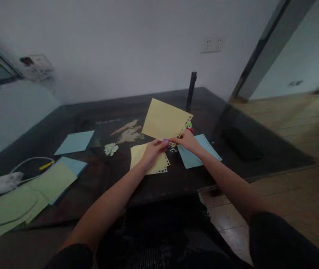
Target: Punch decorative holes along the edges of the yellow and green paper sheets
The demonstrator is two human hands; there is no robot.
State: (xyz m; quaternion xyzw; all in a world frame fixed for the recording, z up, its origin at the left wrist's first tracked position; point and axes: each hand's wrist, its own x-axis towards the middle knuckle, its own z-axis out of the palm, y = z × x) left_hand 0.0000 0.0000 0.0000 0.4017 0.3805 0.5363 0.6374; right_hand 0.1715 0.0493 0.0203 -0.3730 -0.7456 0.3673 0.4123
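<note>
Here, both hands meet over the middle of the dark bench (64, 123). Left hand (152, 151) and right hand (187, 141) pinch the near lower corner of a yellow sheet (163, 119), lifted off the surface. Sheet tilted, a corner pointing away toward the wall; its punched, hole-lined edge (186, 127) runs along the right side, down to the fingers. A small purple object (165, 140) shows at the left fingertips. Beneath: more yellow sheets (139, 153), flat. Blue sheet (193, 158) just right of them.
</note>
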